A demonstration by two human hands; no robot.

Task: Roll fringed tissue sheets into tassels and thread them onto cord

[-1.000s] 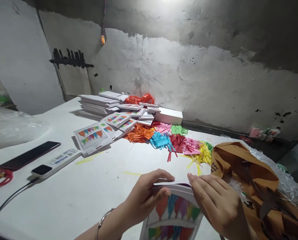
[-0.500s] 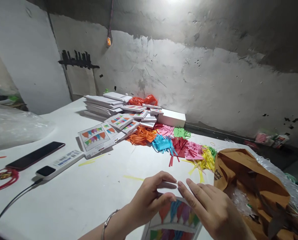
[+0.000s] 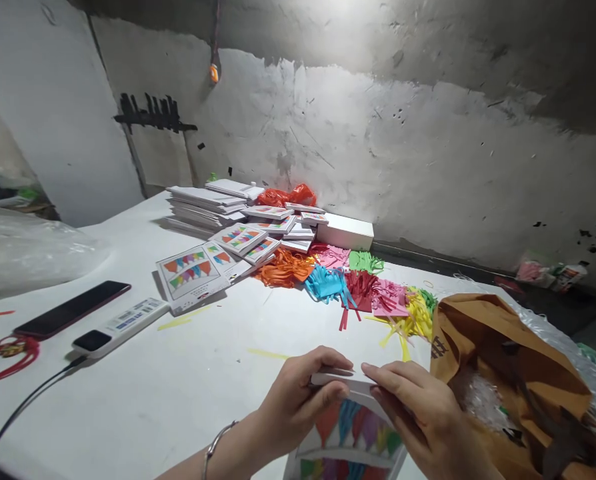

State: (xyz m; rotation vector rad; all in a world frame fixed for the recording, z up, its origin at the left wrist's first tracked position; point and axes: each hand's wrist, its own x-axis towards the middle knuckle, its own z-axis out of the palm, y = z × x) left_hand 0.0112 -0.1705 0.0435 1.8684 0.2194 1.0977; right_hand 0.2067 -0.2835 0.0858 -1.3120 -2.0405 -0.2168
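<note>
At the near edge of the table is a flat white cardboard box (image 3: 351, 430), printed with colourful tassels. My left hand (image 3: 295, 393) pinches its far end, thumb on the printed face and fingers along the end flap. On the same end, the right side is gripped by my right hand (image 3: 423, 407), fingers over the edge and thumb below. The flap looks folded over, nearly flat; the box's lower part runs out of view. Just beyond the hands lie fringed tissue-paper tassels in yellow (image 3: 415, 320), pink (image 3: 391, 298), dark red (image 3: 361, 291), blue (image 3: 327, 285) and orange (image 3: 284, 269).
Flat cartons are stacked (image 3: 205, 207) at the back left, with printed boxes (image 3: 241, 239) piled before them. A white box (image 3: 345, 231) stands near the wall. On the left are a phone (image 3: 73, 310) and a power strip (image 3: 121, 327). A brown bag (image 3: 508, 360) gapes open at right.
My right fingers have shifted from lying over the box's end to gripping its edge, with the thumb now below. The end flap shows more plainly. My left hand has barely moved.
</note>
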